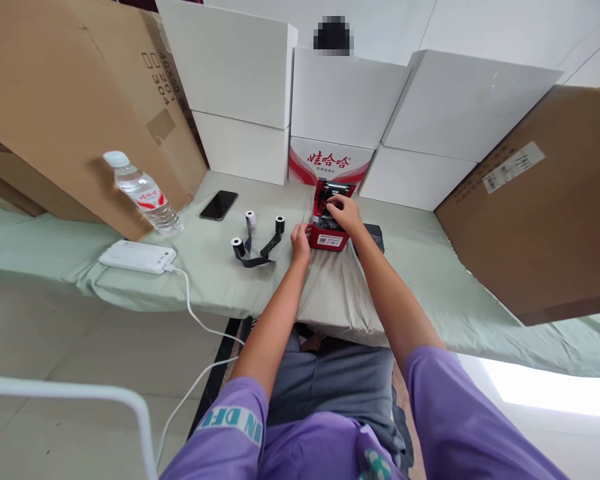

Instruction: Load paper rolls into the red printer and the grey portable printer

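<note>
— Where's the small red plastic printer (329, 230)?

— Mid-bench, near the back edge. My left hand (301, 241) grasps its side; my right hand (344, 212) presses inside. Light, rigid, probably slippery; grip its sides.

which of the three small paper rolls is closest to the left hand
The black-cored roll on the right of the group, at the end of the dark strip, sits closest to the left hand; the other two lie farther left.
</note>
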The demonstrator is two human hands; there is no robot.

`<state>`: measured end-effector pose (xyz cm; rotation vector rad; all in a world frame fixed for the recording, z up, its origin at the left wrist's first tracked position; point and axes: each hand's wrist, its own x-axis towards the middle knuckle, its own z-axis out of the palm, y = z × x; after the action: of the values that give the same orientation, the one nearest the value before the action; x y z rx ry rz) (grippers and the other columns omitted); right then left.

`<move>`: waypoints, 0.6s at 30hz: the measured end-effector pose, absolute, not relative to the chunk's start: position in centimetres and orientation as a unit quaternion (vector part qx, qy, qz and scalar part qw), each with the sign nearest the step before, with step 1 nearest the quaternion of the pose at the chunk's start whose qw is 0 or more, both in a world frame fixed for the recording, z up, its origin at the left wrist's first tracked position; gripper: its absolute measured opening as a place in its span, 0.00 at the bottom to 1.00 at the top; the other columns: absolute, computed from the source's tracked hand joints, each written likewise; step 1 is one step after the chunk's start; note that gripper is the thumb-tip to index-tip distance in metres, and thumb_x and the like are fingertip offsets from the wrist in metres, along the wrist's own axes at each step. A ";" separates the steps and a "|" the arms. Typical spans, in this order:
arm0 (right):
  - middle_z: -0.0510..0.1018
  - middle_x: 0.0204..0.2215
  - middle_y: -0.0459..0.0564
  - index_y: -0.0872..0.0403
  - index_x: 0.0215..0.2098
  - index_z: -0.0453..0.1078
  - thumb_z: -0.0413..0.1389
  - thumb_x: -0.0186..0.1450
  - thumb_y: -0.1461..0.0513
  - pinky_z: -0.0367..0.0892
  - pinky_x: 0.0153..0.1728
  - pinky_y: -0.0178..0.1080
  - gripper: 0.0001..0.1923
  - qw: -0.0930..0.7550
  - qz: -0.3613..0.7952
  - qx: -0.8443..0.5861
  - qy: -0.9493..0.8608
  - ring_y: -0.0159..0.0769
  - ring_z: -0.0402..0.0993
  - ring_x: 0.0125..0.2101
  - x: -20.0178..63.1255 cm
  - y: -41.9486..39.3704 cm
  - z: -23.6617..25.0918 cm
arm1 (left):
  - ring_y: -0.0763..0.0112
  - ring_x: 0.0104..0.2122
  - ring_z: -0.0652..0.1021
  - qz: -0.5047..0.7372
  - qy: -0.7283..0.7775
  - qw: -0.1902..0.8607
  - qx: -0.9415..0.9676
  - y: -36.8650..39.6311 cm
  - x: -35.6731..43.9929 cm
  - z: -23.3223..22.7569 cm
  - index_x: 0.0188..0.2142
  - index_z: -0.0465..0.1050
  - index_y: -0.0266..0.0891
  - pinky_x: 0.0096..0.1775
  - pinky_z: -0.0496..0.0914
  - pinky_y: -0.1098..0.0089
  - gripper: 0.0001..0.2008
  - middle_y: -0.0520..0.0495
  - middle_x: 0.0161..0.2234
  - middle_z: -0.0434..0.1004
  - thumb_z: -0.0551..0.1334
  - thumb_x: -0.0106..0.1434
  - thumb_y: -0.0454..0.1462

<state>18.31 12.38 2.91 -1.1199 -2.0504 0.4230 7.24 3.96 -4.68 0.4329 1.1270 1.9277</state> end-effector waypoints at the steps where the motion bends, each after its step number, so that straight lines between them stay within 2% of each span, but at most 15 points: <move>1: 0.85 0.39 0.53 0.55 0.41 0.81 0.55 0.64 0.63 0.74 0.50 0.43 0.13 0.386 0.160 -0.432 -0.799 0.43 0.81 0.41 18.3 12.4 2.8 | 0.69 0.38 0.79 0.769 0.451 0.419 0.174 4.0 7.2 -4.7 0.30 0.74 0.39 0.36 0.67 0.73 0.10 0.46 0.36 0.81 0.57 0.66 0.35; 3: 0.83 0.39 0.54 0.55 0.39 0.79 0.53 0.64 0.63 0.75 0.48 0.43 0.12 0.398 0.147 -0.433 -0.795 0.41 0.78 0.38 18.4 12.4 2.7 | 0.69 0.38 0.79 0.768 0.454 0.417 0.175 4.1 7.2 -4.9 0.30 0.74 0.39 0.36 0.66 0.73 0.10 0.46 0.36 0.80 0.56 0.66 0.34; 5: 0.80 0.44 0.58 0.56 0.41 0.77 0.53 0.65 0.61 0.74 0.51 0.45 0.12 0.415 0.115 -0.443 -0.787 0.43 0.77 0.41 18.5 12.5 2.6 | 0.69 0.38 0.79 0.767 0.456 0.415 0.177 4.3 7.2 -5.0 0.30 0.74 0.39 0.36 0.66 0.73 0.10 0.46 0.35 0.80 0.56 0.66 0.34; 8: 0.71 0.58 0.65 0.57 0.55 0.74 0.54 0.66 0.59 0.67 0.61 0.53 0.22 0.427 0.025 -0.464 -0.776 0.51 0.70 0.58 18.6 12.2 2.5 | 0.69 0.38 0.79 0.766 0.456 0.415 0.183 4.4 7.1 -5.3 0.31 0.74 0.39 0.37 0.66 0.73 0.10 0.46 0.34 0.80 0.56 0.65 0.35; 10: 0.63 0.67 0.66 0.57 0.68 0.65 0.54 0.66 0.57 0.61 0.66 0.58 0.32 0.395 -0.017 -0.483 -0.782 0.57 0.60 0.66 18.5 11.8 2.7 | 0.69 0.38 0.79 0.766 0.455 0.414 0.187 4.5 7.1 -5.4 0.31 0.74 0.39 0.37 0.67 0.73 0.10 0.46 0.35 0.80 0.56 0.65 0.35; 12: 0.57 0.73 0.63 0.55 0.75 0.54 0.53 0.66 0.58 0.57 0.67 0.63 0.40 0.348 -0.031 -0.500 -0.793 0.62 0.52 0.70 18.2 11.3 2.9 | 0.69 0.38 0.79 0.765 0.456 0.413 0.190 4.5 7.1 -5.5 0.31 0.75 0.39 0.37 0.67 0.72 0.10 0.46 0.35 0.81 0.56 0.65 0.36; 15: 0.55 0.76 0.60 0.55 0.78 0.46 0.52 0.66 0.60 0.50 0.67 0.69 0.44 0.300 -0.030 -0.521 -0.799 0.65 0.42 0.73 17.8 10.8 3.1 | 0.68 0.38 0.79 0.765 0.457 0.412 0.192 4.5 7.0 -5.7 0.31 0.75 0.39 0.37 0.67 0.72 0.10 0.46 0.35 0.81 0.56 0.64 0.36; 18: 0.58 0.74 0.60 0.55 0.79 0.45 0.50 0.67 0.59 0.47 0.67 0.73 0.43 0.288 -0.025 -0.535 -0.794 0.64 0.41 0.74 17.5 10.7 3.1 | 0.68 0.38 0.80 0.765 0.457 0.410 0.193 4.5 7.0 -5.7 0.31 0.74 0.40 0.38 0.67 0.72 0.09 0.47 0.35 0.81 0.57 0.64 0.37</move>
<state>17.46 10.72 3.15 -1.4289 -2.1208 -0.0670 6.99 4.50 -5.73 0.4868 1.1501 1.9269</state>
